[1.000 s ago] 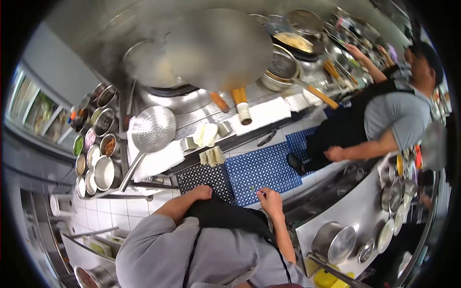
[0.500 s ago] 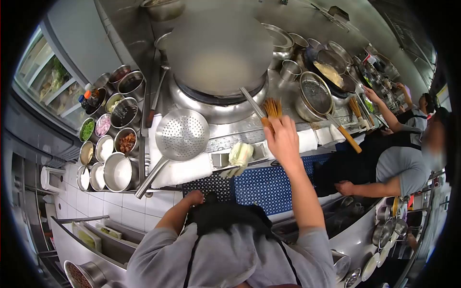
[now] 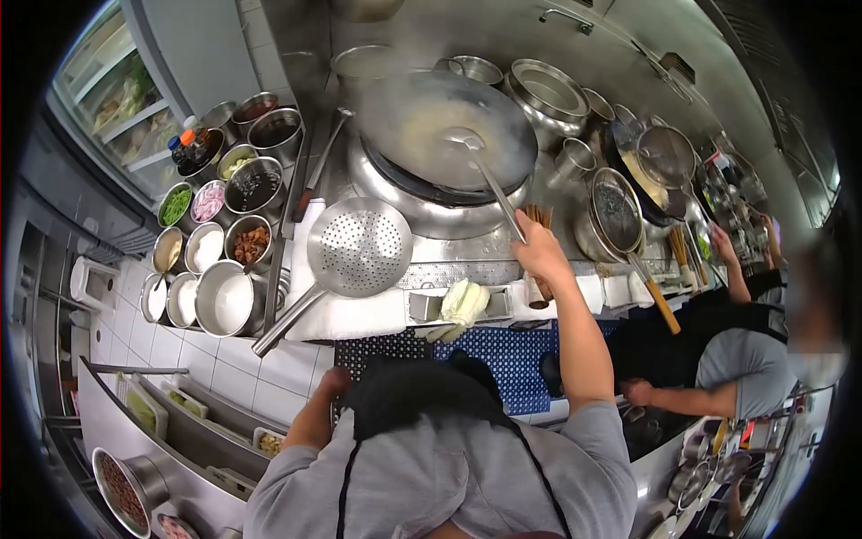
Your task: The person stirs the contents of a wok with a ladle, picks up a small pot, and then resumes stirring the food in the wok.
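Note:
My right hand (image 3: 544, 254) is closed round the handle of a metal ladle (image 3: 489, 180), whose bowl rests inside the large steaming wok (image 3: 413, 148). Pale food (image 3: 440, 130) shows through the steam in the wok. Beside that hand stands a bamboo brush (image 3: 539, 216), partly covered by the fingers. My left hand (image 3: 336, 381) hangs low near the black apron, away from the counter, its fingers too small to make out. Between wok and body lies a perforated strainer (image 3: 359, 244) with its handle pointing down-left, and a crumpled cloth (image 3: 465, 303) sits on the counter's edge.
Metal pots of sauces and chopped ingredients (image 3: 250, 242) stand at the left. Right of the wok are a small pot (image 3: 576, 157) and a sieve over a pot (image 3: 616, 218). A co-worker (image 3: 741, 359) stands at the right by another wok.
The ladle's bowl has become visible in the wok as the steam thinned. My right hand has shifted slightly right and lower, and the whole view has shifted.

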`<move>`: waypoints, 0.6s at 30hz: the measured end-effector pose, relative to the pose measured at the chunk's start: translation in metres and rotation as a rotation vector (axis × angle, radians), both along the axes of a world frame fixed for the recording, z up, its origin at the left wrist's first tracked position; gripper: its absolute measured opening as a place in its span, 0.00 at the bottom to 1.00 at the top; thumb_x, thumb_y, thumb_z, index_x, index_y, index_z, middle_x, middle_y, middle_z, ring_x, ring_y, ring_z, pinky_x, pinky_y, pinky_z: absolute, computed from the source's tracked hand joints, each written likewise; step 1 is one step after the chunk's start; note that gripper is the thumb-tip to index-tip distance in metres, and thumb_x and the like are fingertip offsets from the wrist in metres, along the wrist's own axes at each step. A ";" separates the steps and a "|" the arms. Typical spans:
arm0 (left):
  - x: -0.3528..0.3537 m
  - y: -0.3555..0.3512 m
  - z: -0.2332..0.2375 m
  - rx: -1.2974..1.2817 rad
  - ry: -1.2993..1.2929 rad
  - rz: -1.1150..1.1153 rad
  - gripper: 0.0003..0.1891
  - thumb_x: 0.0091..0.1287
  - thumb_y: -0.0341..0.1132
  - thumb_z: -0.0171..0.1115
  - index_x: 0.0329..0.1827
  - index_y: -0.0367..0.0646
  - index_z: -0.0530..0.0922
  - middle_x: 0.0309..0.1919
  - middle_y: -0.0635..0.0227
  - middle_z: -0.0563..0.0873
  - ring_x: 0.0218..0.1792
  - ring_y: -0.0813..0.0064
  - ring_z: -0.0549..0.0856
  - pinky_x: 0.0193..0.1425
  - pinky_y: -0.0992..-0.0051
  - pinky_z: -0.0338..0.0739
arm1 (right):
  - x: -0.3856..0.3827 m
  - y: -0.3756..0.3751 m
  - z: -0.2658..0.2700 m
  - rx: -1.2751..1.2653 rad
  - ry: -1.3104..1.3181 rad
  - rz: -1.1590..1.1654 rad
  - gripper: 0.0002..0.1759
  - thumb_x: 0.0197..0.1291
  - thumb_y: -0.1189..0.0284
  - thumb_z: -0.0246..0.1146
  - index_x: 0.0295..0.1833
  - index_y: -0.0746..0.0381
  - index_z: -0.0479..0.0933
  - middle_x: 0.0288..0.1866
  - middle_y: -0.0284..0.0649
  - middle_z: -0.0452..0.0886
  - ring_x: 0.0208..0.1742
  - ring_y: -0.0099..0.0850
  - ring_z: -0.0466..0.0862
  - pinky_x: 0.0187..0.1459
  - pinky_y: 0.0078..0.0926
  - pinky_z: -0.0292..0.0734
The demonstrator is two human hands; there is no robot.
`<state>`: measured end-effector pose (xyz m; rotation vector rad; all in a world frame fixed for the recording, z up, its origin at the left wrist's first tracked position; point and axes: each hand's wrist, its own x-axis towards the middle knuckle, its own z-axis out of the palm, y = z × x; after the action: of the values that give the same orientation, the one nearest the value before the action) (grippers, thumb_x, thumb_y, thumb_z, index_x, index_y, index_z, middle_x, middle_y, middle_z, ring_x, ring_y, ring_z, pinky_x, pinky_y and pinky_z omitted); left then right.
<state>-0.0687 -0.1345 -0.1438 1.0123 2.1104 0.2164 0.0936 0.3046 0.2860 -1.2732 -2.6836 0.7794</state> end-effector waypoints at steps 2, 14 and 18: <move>0.006 -0.022 -0.058 0.073 -0.081 0.199 0.18 0.62 0.47 0.50 0.36 0.44 0.81 0.40 0.48 0.84 0.45 0.47 0.82 0.50 0.54 0.76 | 0.005 0.005 0.000 -0.057 0.052 -0.028 0.35 0.49 0.76 0.54 0.67 0.69 0.62 0.41 0.63 0.79 0.43 0.51 0.82 0.48 0.42 0.74; -0.021 0.002 -0.037 0.213 0.074 -0.034 0.18 0.62 0.48 0.50 0.36 0.43 0.81 0.37 0.50 0.84 0.43 0.49 0.82 0.49 0.55 0.76 | -0.064 0.059 -0.026 -0.261 0.524 -0.179 0.32 0.52 0.79 0.54 0.66 0.73 0.62 0.22 0.46 0.77 0.13 0.31 0.76 0.17 0.32 0.71; -0.009 0.005 0.017 0.214 0.027 0.163 0.17 0.61 0.48 0.52 0.36 0.43 0.81 0.38 0.50 0.84 0.42 0.49 0.83 0.47 0.56 0.77 | -0.086 0.071 -0.025 -0.487 0.617 -0.190 0.23 0.55 0.81 0.55 0.57 0.76 0.66 0.21 0.41 0.75 0.12 0.29 0.73 0.15 0.30 0.71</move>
<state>-0.0782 -0.1295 -0.1268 0.9687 2.2304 0.5209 0.0074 0.3754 0.2609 -1.0900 -1.9194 1.5525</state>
